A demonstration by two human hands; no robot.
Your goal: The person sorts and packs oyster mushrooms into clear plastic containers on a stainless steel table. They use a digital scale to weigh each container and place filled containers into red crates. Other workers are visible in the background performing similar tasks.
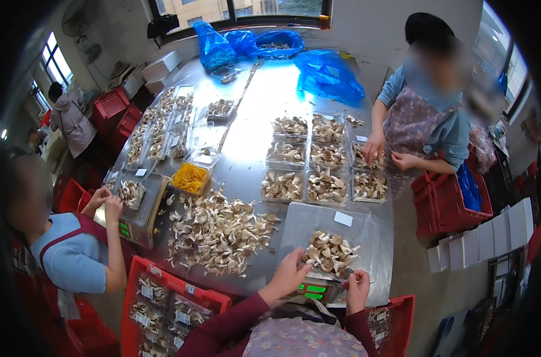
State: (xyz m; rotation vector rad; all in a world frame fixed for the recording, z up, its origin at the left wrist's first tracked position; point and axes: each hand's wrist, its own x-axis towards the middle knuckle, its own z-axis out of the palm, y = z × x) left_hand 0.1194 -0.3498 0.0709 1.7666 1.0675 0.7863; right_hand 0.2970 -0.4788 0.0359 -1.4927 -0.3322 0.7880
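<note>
A clear plastic clamshell tray of mushrooms (330,253) sits on a digital scale (314,292) with a green-lit display, its lid (357,219) folded back with a white label. My left hand (289,273) is at the tray's near left corner, fingers spread; whether it grips the rim is unclear. My right hand (358,285) pinches something thin and dark by the tray's near right edge, too small to name. Left of the scale, a large heap of loose mushrooms (221,230) lies on the metal table. Filled open trays (326,156) stand beyond the scale.
One person (78,254) works at another scale (139,205) on the left; another person (424,107) handles trays at the right. Yellow rubber bands (189,178) fill a tray. Red crates (226,303) border the near edge; blue plastic bags (328,76) lie at the far end.
</note>
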